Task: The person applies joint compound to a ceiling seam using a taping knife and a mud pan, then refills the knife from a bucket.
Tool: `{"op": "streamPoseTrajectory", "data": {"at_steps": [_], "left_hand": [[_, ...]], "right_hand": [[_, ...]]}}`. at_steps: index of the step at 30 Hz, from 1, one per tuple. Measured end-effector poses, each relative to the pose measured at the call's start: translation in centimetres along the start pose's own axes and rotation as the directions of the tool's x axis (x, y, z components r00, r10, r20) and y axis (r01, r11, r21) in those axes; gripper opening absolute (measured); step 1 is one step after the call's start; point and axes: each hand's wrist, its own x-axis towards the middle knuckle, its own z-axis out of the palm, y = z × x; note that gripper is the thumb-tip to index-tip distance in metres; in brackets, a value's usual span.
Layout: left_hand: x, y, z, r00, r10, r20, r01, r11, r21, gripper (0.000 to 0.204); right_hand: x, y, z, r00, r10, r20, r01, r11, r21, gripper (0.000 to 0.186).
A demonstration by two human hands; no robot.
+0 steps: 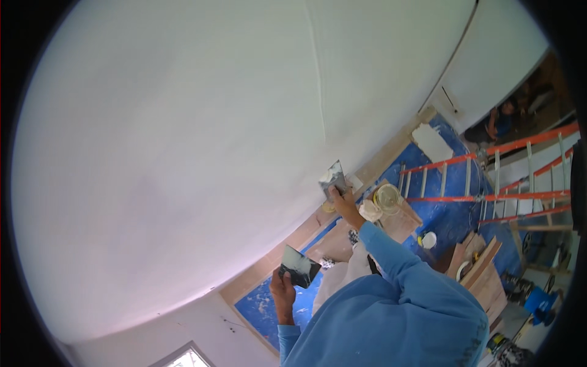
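While the wide white plastered wall (183, 122) fills most of the view, a flat metal taping knife smeared with white compound (333, 178) is pressed against it near its lower edge, where a bare wooden strip (379, 162) runs along the wall. This blade is gripped by the right hand (343, 202), whose fingers are closed around the handle, the blue sleeve (397, 263) stretching up toward it. A second, dark metal plaster tray dabbed with white compound (299, 266) is held clear of the wall by the left hand (282, 293), which is clamped on its lower edge. The two hands are kept well apart, the left one lower and nearer the body. Below, blue floor sheeting (449, 214) spattered with white is seen, and on it an orange and silver ladder (507, 177) is laid on its side. A clear plastic tub (387, 197) is seen just beside the right hand's wrist, and stacked wooden boards (483, 269) are piled near the ladder. Another person in dark clothing (498, 125) is crouched at the far doorway.
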Motion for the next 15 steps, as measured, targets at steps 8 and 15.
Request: {"op": "streamPoseTrajectory", "data": {"at_steps": [8, 15], "left_hand": [[-3.1, -1.8, -0.5, 0.991, -0.123, 0.043, 0.118, 0.988, 0.102, 0.019], [-4.0, -1.7, -0.9, 0.99, -0.144, -0.006, 0.144, 0.985, 0.092, 0.02]], "right_hand": [[4.6, 2.4, 3.8, 0.909, -0.383, -0.161, 0.283, 0.854, -0.435, 0.039], [6.8, 2.9, 10.3, 0.829, -0.542, -0.142, 0.386, 0.736, -0.557, 0.051]]}}
